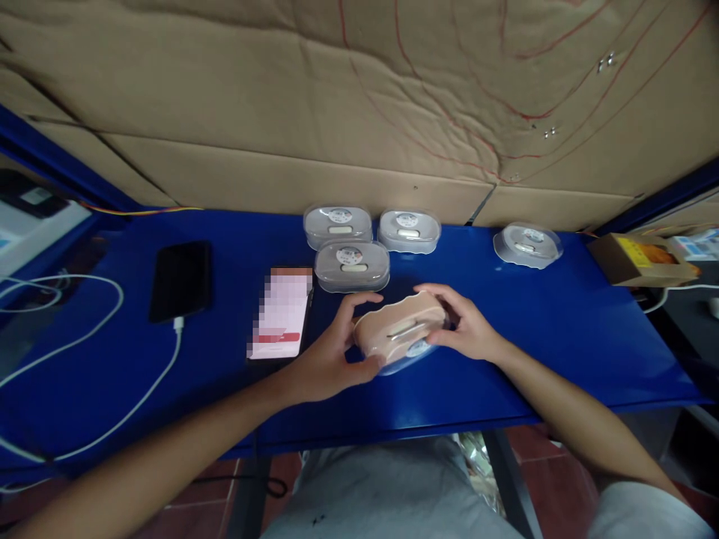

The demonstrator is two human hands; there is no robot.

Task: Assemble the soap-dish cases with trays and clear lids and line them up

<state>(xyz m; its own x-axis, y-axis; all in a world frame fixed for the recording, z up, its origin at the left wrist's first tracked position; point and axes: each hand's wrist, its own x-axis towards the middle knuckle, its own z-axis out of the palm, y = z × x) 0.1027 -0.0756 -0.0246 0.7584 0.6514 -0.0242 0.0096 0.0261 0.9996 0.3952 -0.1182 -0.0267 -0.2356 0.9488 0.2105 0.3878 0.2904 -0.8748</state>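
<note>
Between my two hands is a beige oval plastic case (382, 326) with a wavy edge, a slot on its face and a clear cover on its near side. My left hand (348, 352) grips its left end, thumb at the near edge and fingers over the far side. Round the right end curl the fingers of my right hand (463, 326). The case is tilted just above or against the blue table; I cannot tell which. Behind it stand three similar grey cases with clear covers and round labels: a near one (351, 278), a back-left one (337, 238) and a back-right one (409, 243).
Another grey case (526, 253) sits far right, near an open cardboard box (634, 262). Left of my hands lie a lit phone (284, 307) and a dark phone (180, 281) with a white cable (160, 382). A cardboard wall (236, 97) rises behind the blue table (562, 337).
</note>
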